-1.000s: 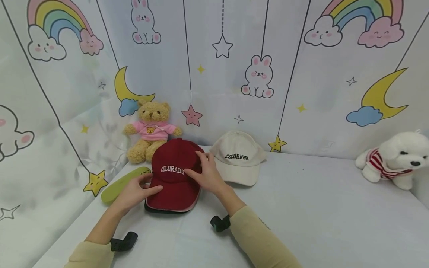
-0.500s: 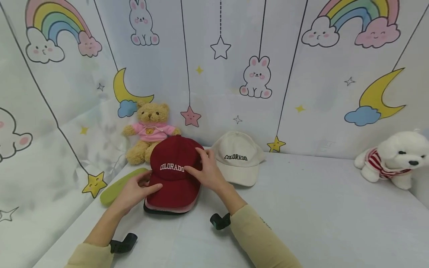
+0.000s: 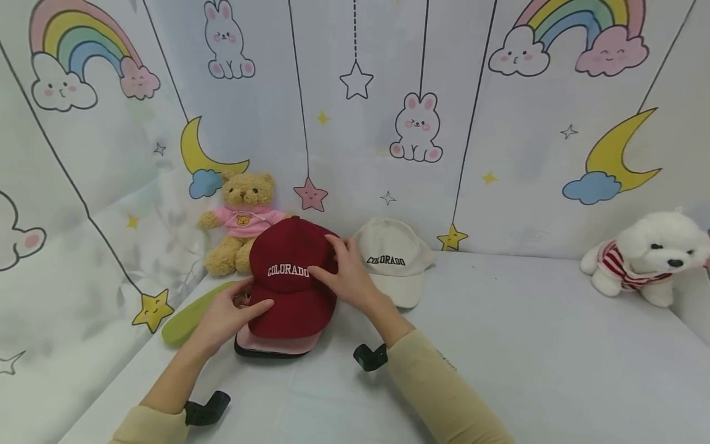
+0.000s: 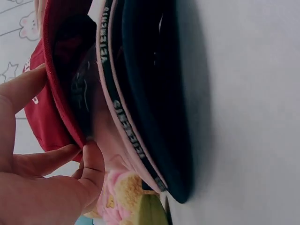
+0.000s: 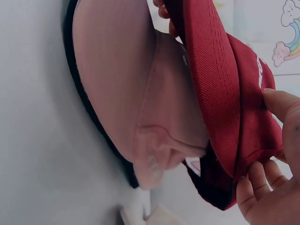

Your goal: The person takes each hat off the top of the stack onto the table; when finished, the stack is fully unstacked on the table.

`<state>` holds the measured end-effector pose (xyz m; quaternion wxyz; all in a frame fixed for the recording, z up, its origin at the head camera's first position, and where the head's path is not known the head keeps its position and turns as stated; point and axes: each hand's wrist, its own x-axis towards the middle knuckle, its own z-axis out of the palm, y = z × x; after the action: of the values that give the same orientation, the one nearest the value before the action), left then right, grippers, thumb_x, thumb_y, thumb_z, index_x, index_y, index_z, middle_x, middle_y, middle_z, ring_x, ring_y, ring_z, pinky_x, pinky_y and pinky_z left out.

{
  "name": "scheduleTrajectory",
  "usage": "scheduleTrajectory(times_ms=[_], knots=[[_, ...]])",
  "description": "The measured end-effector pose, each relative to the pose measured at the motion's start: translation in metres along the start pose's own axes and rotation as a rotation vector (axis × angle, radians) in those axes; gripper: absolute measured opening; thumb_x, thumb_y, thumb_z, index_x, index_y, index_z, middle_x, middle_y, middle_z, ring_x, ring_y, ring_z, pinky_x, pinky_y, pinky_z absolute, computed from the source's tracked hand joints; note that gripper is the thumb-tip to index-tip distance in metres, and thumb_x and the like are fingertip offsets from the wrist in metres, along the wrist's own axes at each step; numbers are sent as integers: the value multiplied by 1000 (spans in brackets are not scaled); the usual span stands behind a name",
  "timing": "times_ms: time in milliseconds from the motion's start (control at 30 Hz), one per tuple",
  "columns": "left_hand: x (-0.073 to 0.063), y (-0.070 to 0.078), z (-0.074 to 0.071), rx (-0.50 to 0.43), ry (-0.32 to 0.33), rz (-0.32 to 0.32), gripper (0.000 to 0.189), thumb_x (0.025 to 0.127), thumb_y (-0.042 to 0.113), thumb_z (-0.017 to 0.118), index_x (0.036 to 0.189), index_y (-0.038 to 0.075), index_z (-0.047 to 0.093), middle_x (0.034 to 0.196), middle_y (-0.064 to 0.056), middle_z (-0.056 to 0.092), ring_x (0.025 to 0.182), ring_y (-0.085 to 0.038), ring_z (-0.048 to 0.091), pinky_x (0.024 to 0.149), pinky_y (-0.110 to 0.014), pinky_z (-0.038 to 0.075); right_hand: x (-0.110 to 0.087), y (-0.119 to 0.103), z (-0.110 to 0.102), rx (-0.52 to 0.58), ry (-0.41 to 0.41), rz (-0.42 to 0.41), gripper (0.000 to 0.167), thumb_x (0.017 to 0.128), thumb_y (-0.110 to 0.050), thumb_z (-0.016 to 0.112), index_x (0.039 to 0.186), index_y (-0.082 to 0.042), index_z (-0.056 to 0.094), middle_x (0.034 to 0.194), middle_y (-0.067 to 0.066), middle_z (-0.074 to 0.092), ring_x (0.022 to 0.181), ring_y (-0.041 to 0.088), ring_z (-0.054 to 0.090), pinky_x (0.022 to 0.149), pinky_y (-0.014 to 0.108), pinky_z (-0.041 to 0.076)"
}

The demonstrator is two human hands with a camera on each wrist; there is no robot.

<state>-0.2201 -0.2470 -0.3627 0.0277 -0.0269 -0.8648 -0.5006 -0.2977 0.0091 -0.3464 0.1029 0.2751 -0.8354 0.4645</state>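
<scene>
A dark red baseball cap [image 3: 294, 246] with white COLORADO lettering is held up between both hands. My left hand [image 3: 226, 316] pinches the side of its brim, thumb on top; the left wrist view shows fingertips [image 4: 93, 152] curled under the brim edge. My right hand [image 3: 352, 277] grips the crown's other side, its thumb on the front near the lettering. Below it sits a pink cap [image 5: 117, 70], its brim edge banded with dark lettered tape. Under that lies a dark navy cap [image 4: 161, 117], mostly covered. A gap shows between the red cap and the pink one.
A cream COLORADO cap [image 3: 391, 250] stands just right of my right hand. A long green object [image 3: 191, 317] lies behind my left hand. A teddy bear [image 3: 241, 222] in pink leans at the back; a white plush dog [image 3: 646, 259] sits far right. A printed backdrop [image 3: 499, 135] rises behind the table.
Both hands have raised the red cap off the stack, uncovering more of the pink brim beneath. The head view has shifted slightly. The other caps and toys stay in place.
</scene>
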Motion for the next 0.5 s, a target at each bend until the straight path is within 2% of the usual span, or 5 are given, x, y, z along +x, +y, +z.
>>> scheduleTrajectory(times_ms=[233,500], knots=[[8,13,6,1,-14,24,87,92,36,76,156,-2,30,143,-22,49,113,-31,54,78,-27,53,-4,-4,-20,21,14,8,71,94,-27,75,152,-8,38,129,10,40,119,23,47,98,36,49],[18,32,21,-29,-14,89,79,91,32,78,154,4,38,139,-20,53,116,-34,55,82,-32,55,-6,1,-46,-20,57,-1,71,93,-26,75,151,-8,39,133,12,40,119,24,46,96,37,51]])
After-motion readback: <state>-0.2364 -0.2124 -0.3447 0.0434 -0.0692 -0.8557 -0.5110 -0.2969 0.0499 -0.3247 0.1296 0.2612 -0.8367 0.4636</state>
